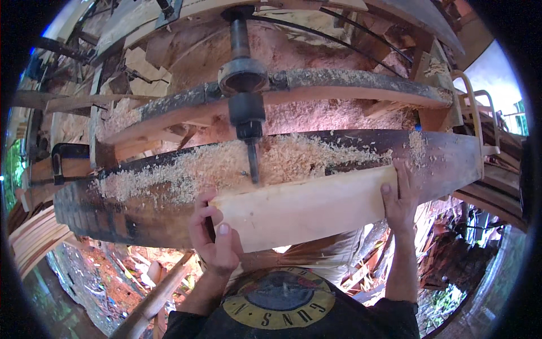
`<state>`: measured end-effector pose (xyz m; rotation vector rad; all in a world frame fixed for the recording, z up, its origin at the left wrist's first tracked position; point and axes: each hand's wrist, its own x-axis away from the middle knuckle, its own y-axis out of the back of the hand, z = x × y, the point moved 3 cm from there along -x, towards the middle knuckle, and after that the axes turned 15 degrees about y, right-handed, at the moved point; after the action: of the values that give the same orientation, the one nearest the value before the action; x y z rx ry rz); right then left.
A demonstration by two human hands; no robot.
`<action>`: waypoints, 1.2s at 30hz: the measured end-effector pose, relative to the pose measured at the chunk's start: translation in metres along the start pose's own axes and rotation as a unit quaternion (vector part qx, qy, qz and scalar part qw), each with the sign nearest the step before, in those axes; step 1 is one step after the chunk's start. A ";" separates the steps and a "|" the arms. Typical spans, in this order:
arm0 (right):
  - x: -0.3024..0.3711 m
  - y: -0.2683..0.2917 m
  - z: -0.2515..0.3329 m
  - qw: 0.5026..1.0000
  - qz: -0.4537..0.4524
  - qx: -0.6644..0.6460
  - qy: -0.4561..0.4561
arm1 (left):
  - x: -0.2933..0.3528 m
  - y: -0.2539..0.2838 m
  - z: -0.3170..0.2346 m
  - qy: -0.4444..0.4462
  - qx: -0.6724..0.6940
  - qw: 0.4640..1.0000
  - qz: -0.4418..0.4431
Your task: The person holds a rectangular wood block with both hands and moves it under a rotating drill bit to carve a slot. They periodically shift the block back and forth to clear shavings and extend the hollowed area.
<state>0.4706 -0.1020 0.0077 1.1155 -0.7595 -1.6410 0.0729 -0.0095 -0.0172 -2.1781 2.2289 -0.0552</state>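
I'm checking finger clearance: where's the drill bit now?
In the head view, the drill bit is just left of centre, hanging from the black chuck, its tip beside the far edge of the pale wooden block.

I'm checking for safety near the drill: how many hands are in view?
2: the left hand at the left end of the block, the right hand at its right end. No others show.

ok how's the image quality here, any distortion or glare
In the head view, the dark bench looks bowed and corners go black; the same view shows a washed-out patch at upper right, while the pale wooden block looks fairly clear.
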 end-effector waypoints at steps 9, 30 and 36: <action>0.012 0.008 0.011 0.998 0.010 -0.042 -0.044 | 0.035 -0.002 -0.006 -0.012 0.010 0.999 -0.045; 0.047 0.013 -0.047 0.984 -0.023 -0.135 -0.110 | 0.034 -0.044 -0.007 0.012 0.030 0.990 -0.135; 0.044 0.015 -0.050 0.981 -0.032 -0.132 -0.138 | 0.035 -0.040 -0.004 0.033 0.014 0.994 -0.106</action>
<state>0.5179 -0.1471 -0.0120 0.7407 -0.6607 -1.9138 0.1117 -0.0453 -0.0109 -2.4206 2.0044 -0.1635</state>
